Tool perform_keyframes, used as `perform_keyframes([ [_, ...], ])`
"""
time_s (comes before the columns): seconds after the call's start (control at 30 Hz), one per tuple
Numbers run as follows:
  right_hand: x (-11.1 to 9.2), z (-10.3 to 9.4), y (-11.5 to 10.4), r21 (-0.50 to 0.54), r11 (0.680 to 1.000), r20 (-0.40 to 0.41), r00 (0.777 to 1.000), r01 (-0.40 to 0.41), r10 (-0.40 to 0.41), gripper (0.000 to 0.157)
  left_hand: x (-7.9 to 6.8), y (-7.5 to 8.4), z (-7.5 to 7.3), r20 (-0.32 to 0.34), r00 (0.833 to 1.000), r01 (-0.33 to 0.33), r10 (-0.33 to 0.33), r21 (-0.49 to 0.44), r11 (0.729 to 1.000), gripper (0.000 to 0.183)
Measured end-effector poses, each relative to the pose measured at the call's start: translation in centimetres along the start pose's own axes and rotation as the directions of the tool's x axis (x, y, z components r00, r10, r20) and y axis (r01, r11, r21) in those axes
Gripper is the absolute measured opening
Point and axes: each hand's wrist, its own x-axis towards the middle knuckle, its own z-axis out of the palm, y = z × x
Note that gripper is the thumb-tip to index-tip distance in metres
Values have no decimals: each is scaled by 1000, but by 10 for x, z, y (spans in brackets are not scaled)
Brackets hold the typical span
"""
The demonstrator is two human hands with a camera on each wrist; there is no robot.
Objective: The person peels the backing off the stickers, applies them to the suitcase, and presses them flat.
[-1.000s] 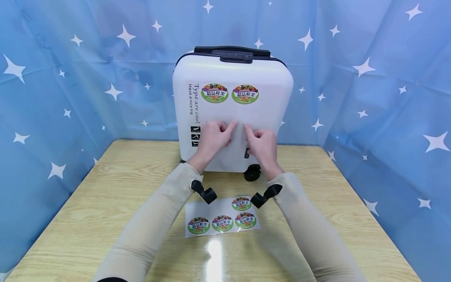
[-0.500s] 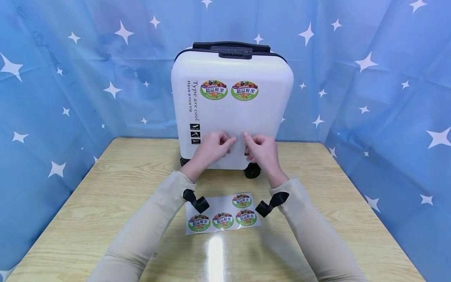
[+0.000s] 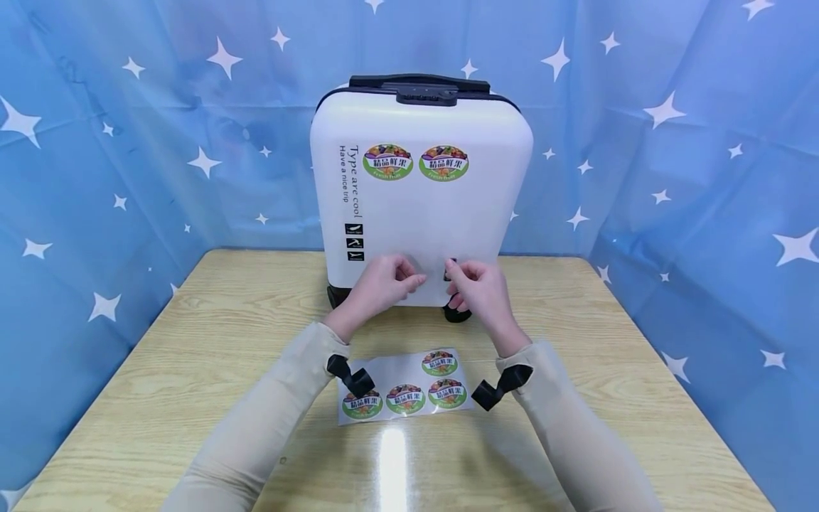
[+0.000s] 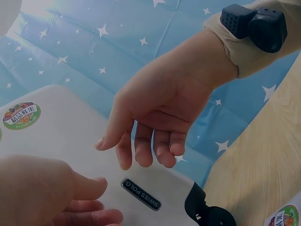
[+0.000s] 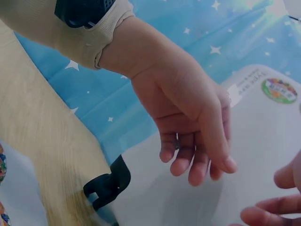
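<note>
A white hard-shell suitcase (image 3: 493, 199) stands upright on the table. Two oval fruit stickers, one left (image 3: 387, 163) and one right (image 3: 443, 163), lie side by side on its upper front. My left hand (image 3: 382, 286) hovers before the lower front, fingers loosely bent and holding nothing. Beside it, my right hand (image 3: 483, 293) is likewise free, its thumb near the dark SWISS POLO badge (image 4: 141, 194). Both wrist views show relaxed, bent fingers with no object between them. Below the hands lies a sticker sheet (image 3: 393, 368) carrying several more oval stickers.
The wooden table (image 3: 256, 306) extends to both sides and toward me. Star-patterned blue cloth (image 3: 160, 178) surrounds it at the back and sides. Black wheels (image 3: 457, 313) support the suitcase, and a black handle (image 3: 419, 80) tops it. Each wrist carries a small black camera.
Both hands have drawn back and down from the suitcase's middle, with the right shifting slightly rightward. The two stickers on the suitcase keep their places.
</note>
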Motion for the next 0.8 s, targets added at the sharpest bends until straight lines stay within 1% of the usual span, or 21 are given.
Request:
perform_keyframes([
  [0.1, -3, 1, 5, 0, 1000, 27, 999, -20, 20, 46, -2, -4, 3, 11, 1000, 19, -19, -7, 1000, 15],
  [0.3, -8, 2, 20, -5, 998, 44, 997, -63, 63, 40, -6, -12, 10, 35, 998, 52, -52, -12, 999, 16],
  [0.43, -11, 3, 32, -13, 998, 52, 996, -69, 70, 36, -9, -20, 17, 77, 995, 64, -65, 12, 998, 18],
  [0.53, -14, 3, 39, -30, 996, 56, 994, -90, 91, 34, -12, -29, 23, 110, 991, 71, -75, 41, 997, 19],
  [0.67, -16, 4, 46, -63, 993, 54, 993, -105, 108, 31, -14, -38, 31, 128, 987, 87, -94, 56, 995, 19],
  [0.8, -18, 6, 52, -96, 990, 63, 992, -106, 112, 32, -16, -44, 35, 144, 984, 98, -107, 69, 993, 17],
])
